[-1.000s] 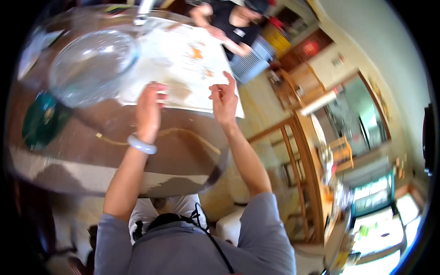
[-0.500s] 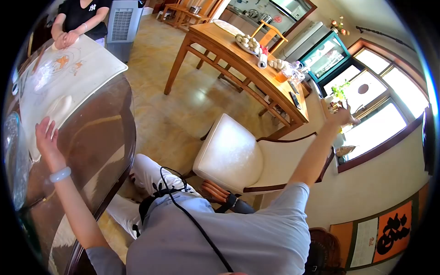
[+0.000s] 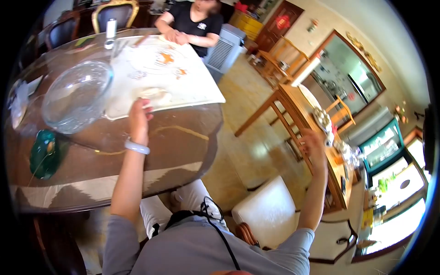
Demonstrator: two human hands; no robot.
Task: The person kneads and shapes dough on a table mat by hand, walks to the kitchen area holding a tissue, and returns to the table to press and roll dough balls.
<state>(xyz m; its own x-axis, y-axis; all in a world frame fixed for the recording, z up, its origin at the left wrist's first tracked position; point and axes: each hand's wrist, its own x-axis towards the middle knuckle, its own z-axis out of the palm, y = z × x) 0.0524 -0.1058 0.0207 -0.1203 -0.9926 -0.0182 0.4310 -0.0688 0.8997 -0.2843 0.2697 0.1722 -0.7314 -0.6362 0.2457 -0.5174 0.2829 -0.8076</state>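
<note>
My left hand (image 3: 140, 114), with a pale bangle (image 3: 137, 146) on the wrist, hovers at the near edge of a white mat (image 3: 201, 91). Its fingers are loosely bent and apart, with nothing in them. Just beyond the fingertips lies a pale lump that looks like dough (image 3: 156, 94); whether they touch it, I cannot tell. Out to the right, my right hand (image 3: 313, 145) is raised in the air, slightly blurred, fingers loosely apart and holding nothing I can see. It overlaps the wooden side table (image 3: 286, 98) in view.
A large glass bowl (image 3: 75, 98) and a green dish (image 3: 44, 153) sit on the brown table (image 3: 183, 130). Across the mat another person's hands (image 3: 176, 36) rest together. A cream chair (image 3: 268, 206) stands at my right; a grey air cooler (image 3: 224, 48) is behind.
My view has swung left, bringing the glass bowl and more of the table into sight. My right hand has come away from the window side, its fingers less spread. My left hand stays near the dough.
</note>
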